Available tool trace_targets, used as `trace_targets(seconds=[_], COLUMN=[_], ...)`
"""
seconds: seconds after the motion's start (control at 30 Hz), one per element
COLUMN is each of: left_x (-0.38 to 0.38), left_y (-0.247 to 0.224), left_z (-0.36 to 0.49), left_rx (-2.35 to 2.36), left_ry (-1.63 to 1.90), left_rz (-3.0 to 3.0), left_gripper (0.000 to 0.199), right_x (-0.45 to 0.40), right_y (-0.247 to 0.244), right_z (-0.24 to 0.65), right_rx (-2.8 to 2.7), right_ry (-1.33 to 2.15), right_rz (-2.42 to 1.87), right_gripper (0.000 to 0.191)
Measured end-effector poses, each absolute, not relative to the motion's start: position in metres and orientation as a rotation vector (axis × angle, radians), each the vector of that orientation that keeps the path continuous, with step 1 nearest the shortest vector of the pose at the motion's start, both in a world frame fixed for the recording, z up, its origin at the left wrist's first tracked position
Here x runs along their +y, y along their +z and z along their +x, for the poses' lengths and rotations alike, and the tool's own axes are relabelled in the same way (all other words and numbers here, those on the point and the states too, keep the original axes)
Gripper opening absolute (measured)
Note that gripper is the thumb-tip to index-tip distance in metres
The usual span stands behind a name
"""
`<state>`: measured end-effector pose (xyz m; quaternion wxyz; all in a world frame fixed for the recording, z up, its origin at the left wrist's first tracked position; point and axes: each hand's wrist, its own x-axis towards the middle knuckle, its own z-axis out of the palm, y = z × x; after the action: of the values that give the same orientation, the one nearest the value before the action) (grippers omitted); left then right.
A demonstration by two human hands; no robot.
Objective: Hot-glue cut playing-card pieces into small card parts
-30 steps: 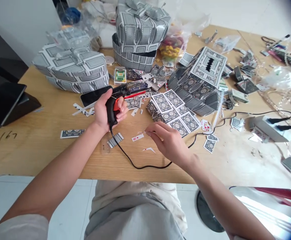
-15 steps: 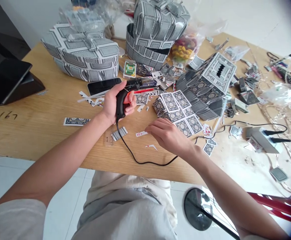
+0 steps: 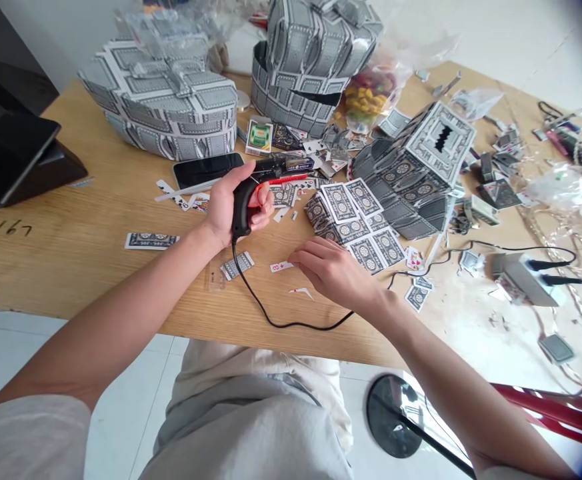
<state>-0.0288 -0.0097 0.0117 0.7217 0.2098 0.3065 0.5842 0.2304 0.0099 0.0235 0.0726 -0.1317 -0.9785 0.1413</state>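
Observation:
A black-and-red hot glue gun [image 3: 243, 203] is wrapped in my left hand [image 3: 223, 207], its nozzle pointing right over the table. From the handle's base a black cord [image 3: 291, 326] loops toward the right and passes under my right wrist. My right hand [image 3: 328, 270] is closed with its fingers bent down, and its fingertips cover the right end of a narrow card strip [image 3: 279, 266] with a red 8. Just beyond that hand sits a block of folded playing cards [image 3: 353, 220]. A thin white card scrap [image 3: 301, 292] lies nearer to me.
Large woven card pieces stand at the back left [image 3: 165, 100] and back middle [image 3: 315, 67]. A card-built structure [image 3: 421, 167] leans at the right. Behind my left hand lies a phone [image 3: 205, 170]. A power strip [image 3: 531, 277] with plugged cords sits at the right.
The view has shifted very slightly. Both hands keep nearly the same positions, with the glue gun still in the left and the right fingertips still on the card strip.

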Motion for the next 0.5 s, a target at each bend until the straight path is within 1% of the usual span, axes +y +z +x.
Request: trace_targets(seconds=[0.4, 0.5], left_x=[-0.0113, -0.0116], left_y=[0.0118, 0.0141], left_z=[-0.0269, -0.0259], left_rx=[0.678, 0.673], left_ry=[1.281, 1.279], left_rz=[0.483, 0.477], left_gripper=[0.062, 0.064], right_x=[0.0099, 0.0096], right_y=[0.0239, 0.0238], right_z=[0.2308, 0.2301], right_rx=[-2.973, -2.990], right_ry=[0.390, 0.383], right_rz=[-0.355, -0.361], right_gripper=[0.029, 0.027])
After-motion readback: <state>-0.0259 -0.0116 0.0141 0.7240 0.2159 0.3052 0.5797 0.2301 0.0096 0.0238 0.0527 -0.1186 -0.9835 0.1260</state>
